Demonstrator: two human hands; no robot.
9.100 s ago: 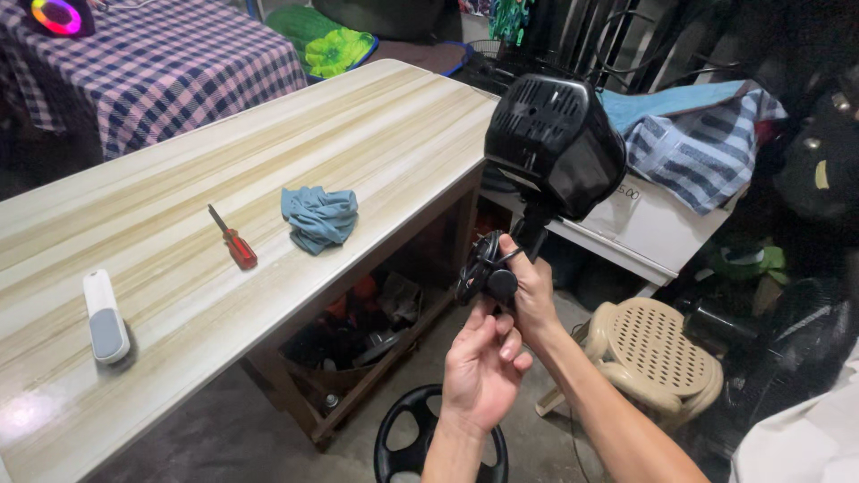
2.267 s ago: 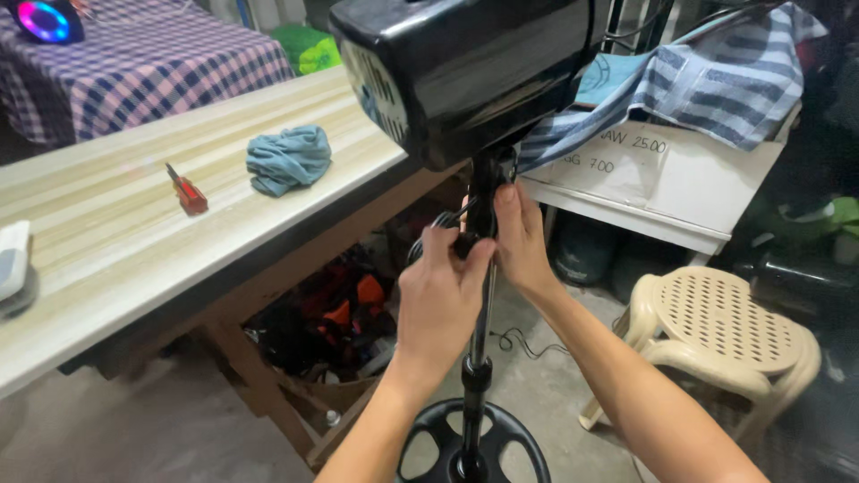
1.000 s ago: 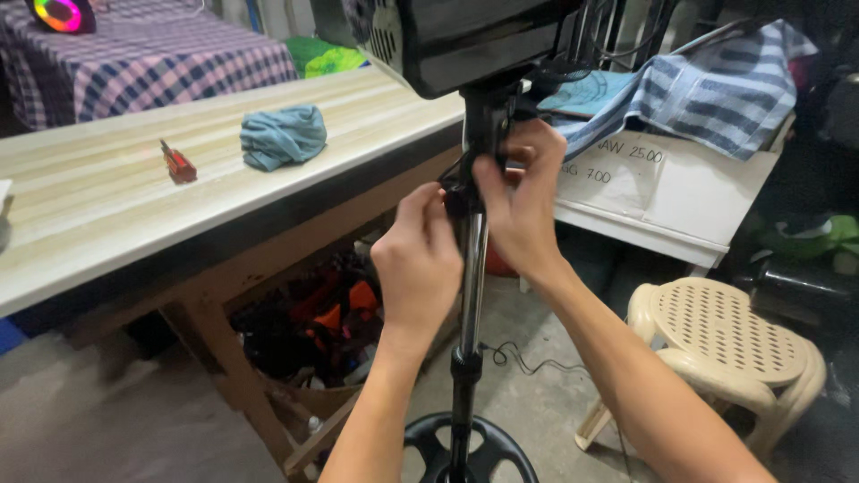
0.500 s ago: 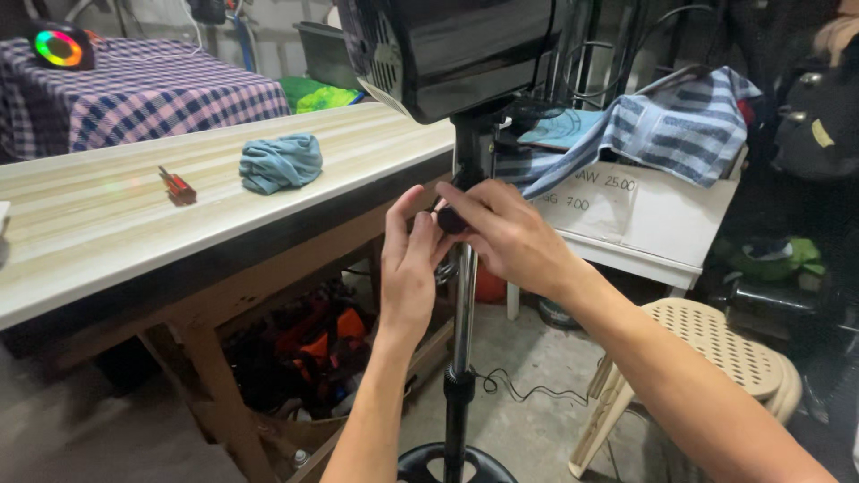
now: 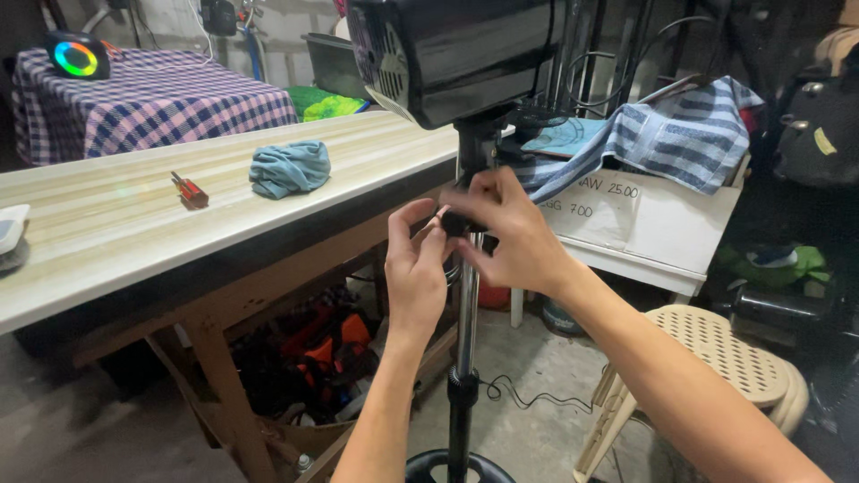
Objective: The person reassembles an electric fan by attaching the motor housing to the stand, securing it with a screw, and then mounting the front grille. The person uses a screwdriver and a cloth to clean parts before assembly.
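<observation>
A black stand-fan motor housing (image 5: 456, 49) sits atop a chrome pole (image 5: 465, 313) that runs down to a black round base (image 5: 443, 467). Both hands are at the neck just under the housing. My right hand (image 5: 506, 233) pinches a small black knob (image 5: 454, 224) on the pole. My left hand (image 5: 416, 264) cups the pole from the left, fingers curled against the same knob and a bundle of black cord. The fan's front is out of view.
A long wooden table (image 5: 134, 224) on the left carries a red screwdriver (image 5: 189, 190), a blue rag (image 5: 289, 168) and a white device (image 5: 11, 231). A cream plastic stool (image 5: 725, 362) stands right. Behind it is a white box (image 5: 644, 224) draped with a striped cloth (image 5: 676, 134).
The fan has gone from being held up in the air to standing upright on its base. In the last second both hands stayed at the neck, fingers shifting around the knob.
</observation>
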